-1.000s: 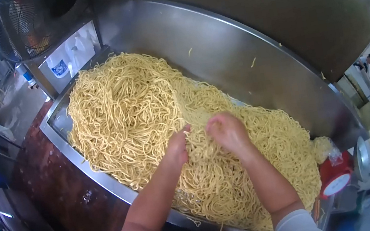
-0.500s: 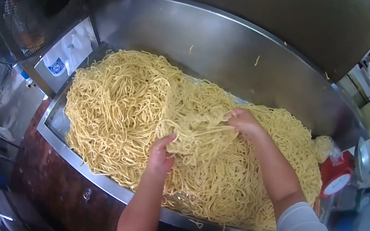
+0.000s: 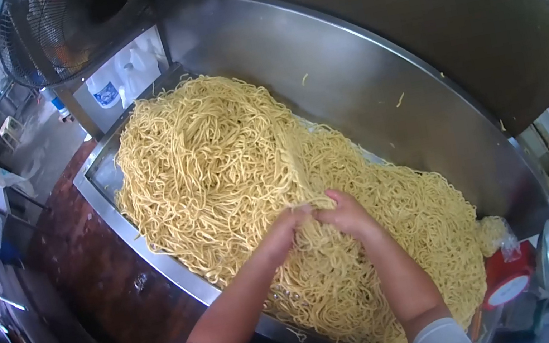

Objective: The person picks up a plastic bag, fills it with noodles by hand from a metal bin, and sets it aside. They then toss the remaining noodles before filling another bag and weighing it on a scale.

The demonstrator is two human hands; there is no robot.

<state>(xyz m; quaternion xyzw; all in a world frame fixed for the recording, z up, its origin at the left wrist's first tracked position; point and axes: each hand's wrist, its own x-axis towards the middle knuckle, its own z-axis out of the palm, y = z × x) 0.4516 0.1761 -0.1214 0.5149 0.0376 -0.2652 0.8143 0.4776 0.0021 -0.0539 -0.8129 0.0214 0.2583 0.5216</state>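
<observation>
A large heap of yellow noodles (image 3: pixel 206 154) fills a metal tray (image 3: pixel 116 223), higher at the left and flatter at the right. My left hand (image 3: pixel 286 231) is closed on noodles near the middle of the heap. Right beside it, my right hand (image 3: pixel 345 214) also grips noodles, its thumb side towards the left hand. A bundle of strands hangs below and between the two hands. The fingertips are partly hidden among the noodles.
A metal back wall (image 3: pixel 345 72) rises behind the tray. A fan (image 3: pixel 42 43) and white plastic jugs (image 3: pixel 128 76) are at the upper left. At the right are a bag of noodles (image 3: pixel 494 235) and a red scale (image 3: pixel 509 277).
My hands have come together from a wider spacing, and the strands stretched between them now hang bunched. The whole view has shifted slightly.
</observation>
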